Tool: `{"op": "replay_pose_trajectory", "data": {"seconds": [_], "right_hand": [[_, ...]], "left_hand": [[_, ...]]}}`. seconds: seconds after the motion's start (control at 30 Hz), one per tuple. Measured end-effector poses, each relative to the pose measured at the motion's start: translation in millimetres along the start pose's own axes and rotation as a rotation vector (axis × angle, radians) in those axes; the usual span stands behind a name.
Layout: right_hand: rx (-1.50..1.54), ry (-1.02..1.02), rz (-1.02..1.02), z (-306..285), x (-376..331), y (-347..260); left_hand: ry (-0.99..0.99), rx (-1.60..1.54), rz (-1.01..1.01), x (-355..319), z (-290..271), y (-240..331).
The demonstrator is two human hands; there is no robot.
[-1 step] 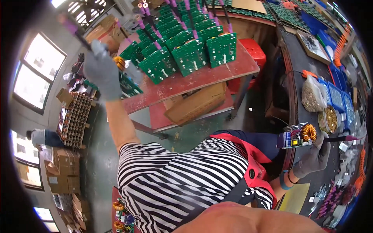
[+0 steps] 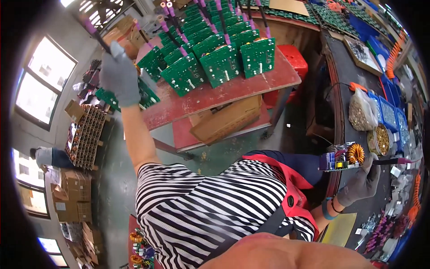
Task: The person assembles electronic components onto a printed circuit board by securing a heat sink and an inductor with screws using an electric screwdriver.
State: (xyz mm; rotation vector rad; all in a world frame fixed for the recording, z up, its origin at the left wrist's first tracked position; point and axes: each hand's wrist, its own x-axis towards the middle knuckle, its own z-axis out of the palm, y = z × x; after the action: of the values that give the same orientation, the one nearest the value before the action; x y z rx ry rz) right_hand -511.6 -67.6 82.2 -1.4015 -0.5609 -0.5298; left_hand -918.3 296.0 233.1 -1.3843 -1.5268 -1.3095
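My left hand (image 2: 118, 78), in a grey glove, reaches out at the upper left, its fingers closed round a black cable (image 2: 102, 41) with a purple sleeve. A green circuit board (image 2: 148, 94) shows beside and partly behind this hand, at the end of the red table (image 2: 192, 105). On my right, my gloved right hand (image 2: 362, 184) pinches the edge of another circuit board (image 2: 332, 160). That board carries a copper-coloured ring coil (image 2: 356, 154) and several small parts, and a black cable (image 2: 389, 160) runs outward past my fingertips.
Several rows of green boards (image 2: 219, 65) stand upright on the red table, cables pointing up. A red stool (image 2: 291, 60) stands behind it. The dark workbench (image 2: 338, 62) at right holds a bag of small parts (image 2: 362, 110), blue bins (image 2: 389, 114) and a round tub (image 2: 378, 139).
My left hand has shifted slightly right and turned, so the coil beside it is now mostly hidden and more green board shows to its left. The right hand stays put.
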Motion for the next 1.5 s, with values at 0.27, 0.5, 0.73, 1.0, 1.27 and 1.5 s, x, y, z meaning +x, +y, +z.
{"op": "replay_pose_trajectory", "data": {"seconds": [0.27, 0.5, 0.73, 1.0, 1.27, 1.5], "right_hand": [[-0.107, -0.019, -0.003, 16, -12, 1], [-0.126, -0.045, 0.098, 23, -18, -14], [-0.146, -0.196, 0.131, 25, -23, -21], [-0.304, -0.414, -0.195, 64, -58, -50], [-0.026, -0.838, -0.443, 108, -86, -83], [0.376, -0.760, -0.243, 122, -94, -71]], "left_hand": [[-0.186, -0.049, -0.172, -19, 192, -65], [-0.349, -0.072, 0.059, -52, 236, -73], [-0.603, 0.221, 0.057, -33, 167, -49], [-0.942, -1.424, 0.707, -162, -91, 172], [-0.805, -1.465, 0.242, -214, -103, 143], [-0.354, -0.921, -0.060, -125, -58, 35]]}}
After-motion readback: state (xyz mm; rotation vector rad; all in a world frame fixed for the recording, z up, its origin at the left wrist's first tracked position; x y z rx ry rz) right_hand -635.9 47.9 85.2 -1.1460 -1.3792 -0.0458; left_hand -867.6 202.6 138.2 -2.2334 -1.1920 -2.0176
